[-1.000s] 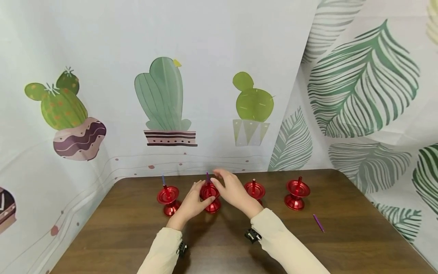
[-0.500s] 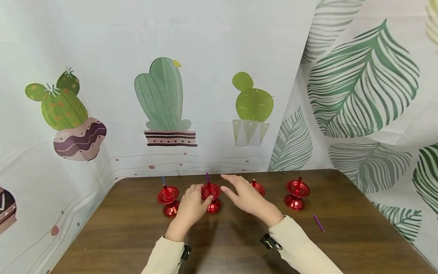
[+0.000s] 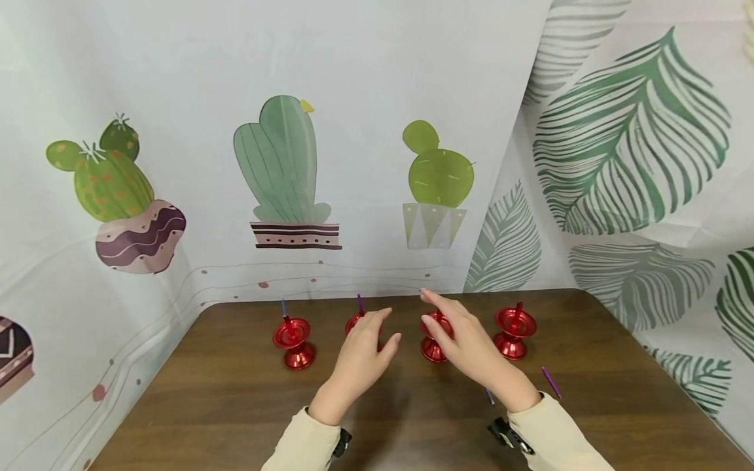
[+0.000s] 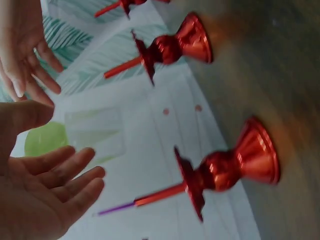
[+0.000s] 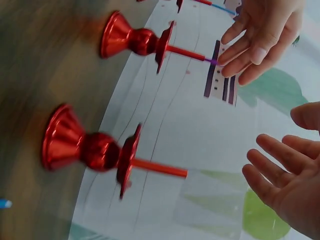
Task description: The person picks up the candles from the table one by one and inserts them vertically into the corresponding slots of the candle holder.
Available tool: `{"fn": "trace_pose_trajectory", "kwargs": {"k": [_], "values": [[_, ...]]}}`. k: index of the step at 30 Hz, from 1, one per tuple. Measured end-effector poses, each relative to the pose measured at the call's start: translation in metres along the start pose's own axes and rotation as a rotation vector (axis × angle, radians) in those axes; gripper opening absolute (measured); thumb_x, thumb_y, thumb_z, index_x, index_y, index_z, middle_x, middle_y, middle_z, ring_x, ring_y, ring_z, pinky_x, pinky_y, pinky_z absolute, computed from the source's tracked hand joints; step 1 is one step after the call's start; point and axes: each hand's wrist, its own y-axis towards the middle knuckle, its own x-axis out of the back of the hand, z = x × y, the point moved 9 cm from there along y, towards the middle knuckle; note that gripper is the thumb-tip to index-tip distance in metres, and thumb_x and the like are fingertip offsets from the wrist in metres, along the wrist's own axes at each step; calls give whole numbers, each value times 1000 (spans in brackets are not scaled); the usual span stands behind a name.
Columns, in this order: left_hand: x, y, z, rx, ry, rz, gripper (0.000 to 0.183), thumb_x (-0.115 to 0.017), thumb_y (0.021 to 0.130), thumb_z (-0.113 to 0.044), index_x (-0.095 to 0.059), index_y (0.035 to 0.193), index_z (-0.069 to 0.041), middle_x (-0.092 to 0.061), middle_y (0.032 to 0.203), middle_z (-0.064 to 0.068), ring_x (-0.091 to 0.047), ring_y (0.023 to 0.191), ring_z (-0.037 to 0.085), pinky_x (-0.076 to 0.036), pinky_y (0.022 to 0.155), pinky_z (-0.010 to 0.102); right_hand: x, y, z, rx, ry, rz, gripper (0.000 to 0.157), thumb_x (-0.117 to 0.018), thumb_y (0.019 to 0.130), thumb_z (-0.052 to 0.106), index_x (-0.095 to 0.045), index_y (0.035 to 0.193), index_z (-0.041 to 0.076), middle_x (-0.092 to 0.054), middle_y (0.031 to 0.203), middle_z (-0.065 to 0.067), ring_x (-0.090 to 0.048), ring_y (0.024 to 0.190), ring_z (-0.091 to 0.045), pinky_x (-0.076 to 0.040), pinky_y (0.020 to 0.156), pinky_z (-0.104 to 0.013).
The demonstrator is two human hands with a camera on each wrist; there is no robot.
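Note:
My left hand (image 3: 360, 356) is in the air before the second red metal candle holder (image 4: 220, 170), partly hiding it in the head view. That holder carries a thin purple stick (image 4: 117, 208) in its red tube. My right hand (image 3: 468, 343) hovers by the third holder (image 5: 100, 150), whose red tube (image 5: 160, 168) has no stick in it. Both hands hold nothing, thumbs apart from the loosely bent fingers. At the left stands the first holder (image 3: 292, 335), a blue stick (image 3: 283, 306) upright in its tube.
A fourth red holder (image 3: 514, 325) with a bare tube stands at the right of the wooden table (image 3: 224, 405). Lying on the table are a loose purple stick (image 3: 551, 382) and a blue stick (image 3: 490, 396) beside the right wrist. A patterned cloth (image 3: 365, 163) hangs behind.
Both hands have moved right, away from around the second holder with its purple stick; the right hand is now by the third holder. The blue stick on the table has come into view.

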Motion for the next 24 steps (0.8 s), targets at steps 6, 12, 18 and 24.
{"fn": "trace_pose_trajectory", "kwargs": {"k": [6,12,18,24], "values": [[-23,11,-6,-13,-80,26,50,-65,92,-22,-50,136,-2,-55,133,14,-49,126,28,-41,104,44,18,-18,-16,-15,-64,-69,57,-67,89,8,-45,142,4,-58,131,-12,-53,120,-30,-46,94,-52],[-45,21,-6,-24,-152,53,54,-63,94,-22,-45,140,-2,-49,139,14,-45,131,27,-40,105,44,22,-35,-35,-111,-75,-27,57,-63,93,10,-39,144,2,-56,133,-17,-51,121,-36,-46,91,-59],[-67,31,-3,35,-221,133,60,-62,94,-27,-40,144,-2,-44,145,14,-39,135,29,-37,107,46,20,-50,-50,-187,-79,56,56,-58,97,17,-36,146,1,-52,137,-20,-46,125,-42,-41,94,-63],[-91,35,4,135,-255,234,67,-63,93,-31,-35,147,-3,-38,150,14,-29,141,32,-30,111,49,14,-63,-63,-242,-80,121,58,-56,98,22,-34,146,-2,-49,138,-23,-43,126,-46,-38,95,-65]]}}
